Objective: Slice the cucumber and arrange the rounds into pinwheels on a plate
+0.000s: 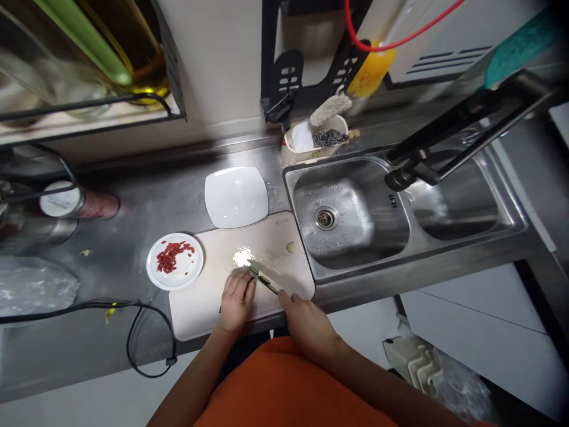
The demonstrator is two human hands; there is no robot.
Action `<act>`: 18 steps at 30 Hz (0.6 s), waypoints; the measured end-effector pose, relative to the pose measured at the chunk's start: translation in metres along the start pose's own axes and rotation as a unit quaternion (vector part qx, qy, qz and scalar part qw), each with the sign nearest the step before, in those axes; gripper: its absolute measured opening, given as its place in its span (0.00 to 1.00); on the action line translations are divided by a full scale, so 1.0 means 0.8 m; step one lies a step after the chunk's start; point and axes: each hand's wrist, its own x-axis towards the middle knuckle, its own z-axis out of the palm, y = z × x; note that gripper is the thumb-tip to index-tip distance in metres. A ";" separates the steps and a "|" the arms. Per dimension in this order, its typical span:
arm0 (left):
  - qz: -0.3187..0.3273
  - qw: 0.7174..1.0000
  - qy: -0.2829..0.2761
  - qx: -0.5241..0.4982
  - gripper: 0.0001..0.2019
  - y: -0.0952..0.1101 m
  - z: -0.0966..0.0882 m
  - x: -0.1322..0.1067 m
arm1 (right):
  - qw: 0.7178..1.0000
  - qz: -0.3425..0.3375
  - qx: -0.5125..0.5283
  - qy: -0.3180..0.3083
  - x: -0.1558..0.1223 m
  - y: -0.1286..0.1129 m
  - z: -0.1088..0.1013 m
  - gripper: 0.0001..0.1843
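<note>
My right hand (pixel 309 326) is closed round the handle of a knife (pixel 272 289), whose blade points up and left over the cutting board (pixel 200 317). Green-edged cucumber pieces (pixel 262 279) lie along the blade. Beside the blade tip, my left hand (pixel 237 300) rests on the board with curled fingers over a cucumber. The hand covers most of it, and only a dark green bit (pixel 220 309) shows at its left side. A lone cucumber slice (pixel 290 247) lies at the board's upper right, and the board's surface looks wet.
A white plate with red goji berries (pixel 171 258) overlaps the board's left edge. Behind the board sits a white square plate (pixel 237 198). The steel sink (pixel 355 237) adjoins on the right, under a black faucet (pixel 400 178). A black cable (pixel 128 344) hangs at the front left.
</note>
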 end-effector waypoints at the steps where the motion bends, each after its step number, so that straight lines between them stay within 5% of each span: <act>1: -0.001 1.000 -0.001 0.000 0.08 0.000 0.000 0.000 | 1.000 0.001 0.001 -0.001 0.000 0.000 -0.001 0.19; 18: -0.005 1.000 -0.009 -0.001 0.08 0.001 -0.001 0.002 | 1.000 -0.005 0.000 -0.005 0.013 -0.004 -0.002 0.18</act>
